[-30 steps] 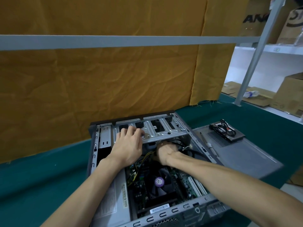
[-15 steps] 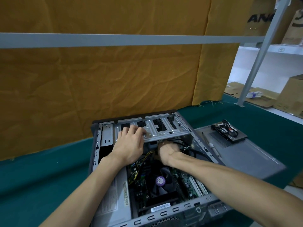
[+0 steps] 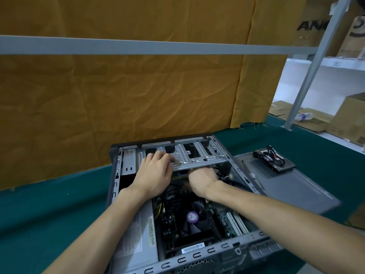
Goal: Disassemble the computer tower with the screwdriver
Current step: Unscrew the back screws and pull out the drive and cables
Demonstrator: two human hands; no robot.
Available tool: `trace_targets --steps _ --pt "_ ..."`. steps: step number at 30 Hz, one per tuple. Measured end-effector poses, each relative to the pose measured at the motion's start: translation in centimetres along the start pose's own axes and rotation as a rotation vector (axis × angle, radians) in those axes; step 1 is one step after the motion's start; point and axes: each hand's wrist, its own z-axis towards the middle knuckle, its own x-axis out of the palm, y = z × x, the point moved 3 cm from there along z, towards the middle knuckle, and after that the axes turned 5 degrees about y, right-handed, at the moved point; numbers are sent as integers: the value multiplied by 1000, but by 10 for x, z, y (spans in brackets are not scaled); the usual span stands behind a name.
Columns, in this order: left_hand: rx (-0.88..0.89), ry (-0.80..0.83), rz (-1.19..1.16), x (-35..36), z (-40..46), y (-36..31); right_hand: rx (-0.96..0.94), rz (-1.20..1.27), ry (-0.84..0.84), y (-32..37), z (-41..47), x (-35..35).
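Observation:
The computer tower [image 3: 118, 175] lies on its side on the green table with its side open. The motherboard and a CPU fan [image 3: 192, 217] with a purple sticker show inside. My left hand [image 3: 154, 175] lies on the silver drive cage [image 3: 197, 158] at the far end, fingers curled onto the metal. My right hand [image 3: 201, 179] reaches under that cage beside black cables; its fingers are hidden. A thin tool that looks like the screwdriver [image 3: 253, 177] lies on the removed panel, to the right of the case.
The grey side panel [image 3: 296, 186] lies flat to the right of the case, with a black component with cables [image 3: 273, 160] on its far end. An orange cloth hangs behind a grey rail [image 3: 138, 45]. Cardboard boxes [image 3: 347, 119] and a slanted post [image 3: 308, 76] stand at right.
Both hands have kept their places on and under the drive cage. Only the view has shifted slightly.

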Motion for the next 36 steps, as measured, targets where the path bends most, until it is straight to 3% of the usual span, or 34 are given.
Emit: trace_targets --steps 5,8,12,15,18,21,23,26,31,36 --pt "94 21 -102 -15 -8 -9 -44 97 -10 -14 -25 -21" --pt "151 154 -80 -21 -15 -19 -45 166 -169 -25 -47 -51" --pt "183 90 -140 -33 -15 -24 -78 228 -410 -31 -66 -79" --pt "99 79 -257 -31 -15 -18 -123 410 -485 -31 -67 -80" --pt "-98 -76 -324 -35 -16 5 -209 598 -332 -24 -63 -60" --pt "-227 -183 -365 -37 -15 20 -332 535 -10 -14 -51 -33" --pt "-214 -208 -266 -33 -13 17 -353 478 92 -8 -39 -23" --pt "-204 -241 -87 -30 -13 16 -312 371 184 -1 -19 -14" --pt "-154 -232 -215 -29 -13 20 -268 348 256 4 4 -6" --pt "-119 -199 -127 -21 -8 19 -257 298 286 1 14 -5"
